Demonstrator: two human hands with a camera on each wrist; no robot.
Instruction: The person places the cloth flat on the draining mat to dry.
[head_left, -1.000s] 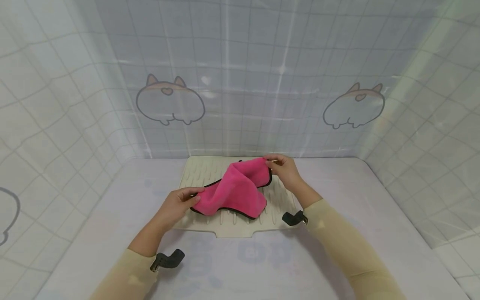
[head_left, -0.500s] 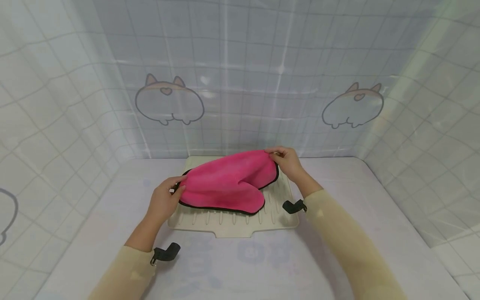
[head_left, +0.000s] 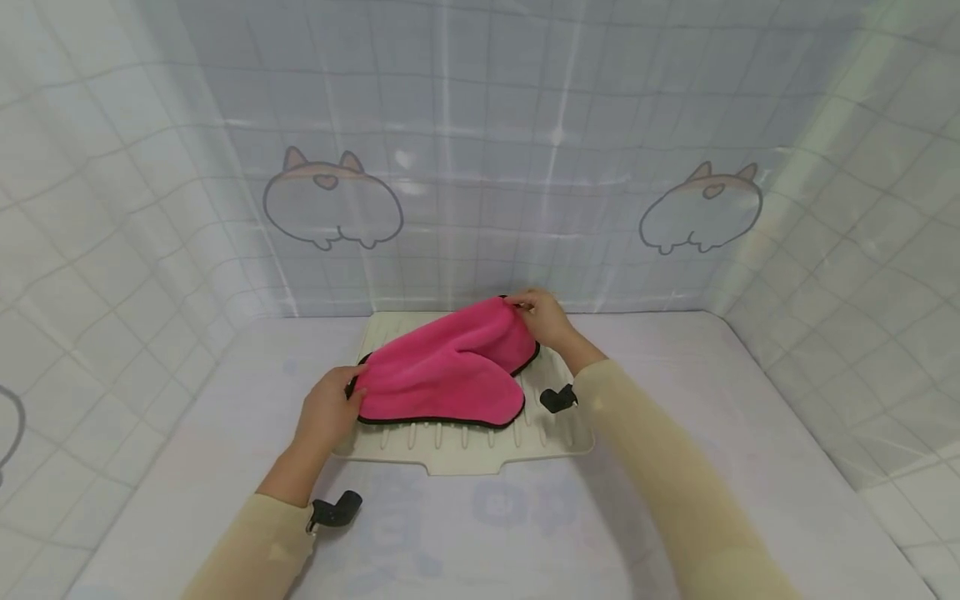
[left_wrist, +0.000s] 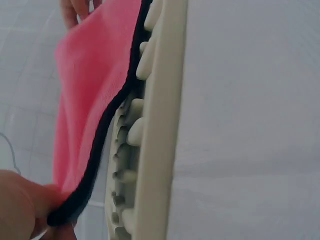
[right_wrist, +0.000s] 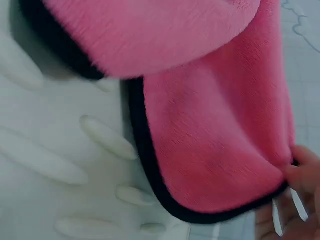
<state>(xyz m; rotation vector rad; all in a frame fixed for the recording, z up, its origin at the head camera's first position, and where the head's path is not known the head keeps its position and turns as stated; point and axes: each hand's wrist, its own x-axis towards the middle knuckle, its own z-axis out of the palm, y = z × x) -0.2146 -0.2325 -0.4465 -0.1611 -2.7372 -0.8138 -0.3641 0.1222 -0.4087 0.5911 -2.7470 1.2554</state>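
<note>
A pink plush cloth with black edging is stretched between both hands over a cream ridged drying tray. My left hand pinches its left end, thumb in front; the left wrist view shows the black-edged corner between the fingers, raised a little off the tray. At the back, my right hand pinches the far right corner and holds it up. A fold runs across the cloth, and its front right flap hangs close over the ridges in the right wrist view.
The tray lies on a pale covered table against a back wall of white tile-patterned sheet printed with cartoon animals. Similar sheets form the left side and right side. Black camera mounts sit on both wrists.
The cloth went from bunched up to spread wider as my hands drew apart and the left hand moved leftward. Since then the right hand has shifted slightly left, with the cloth still held.
</note>
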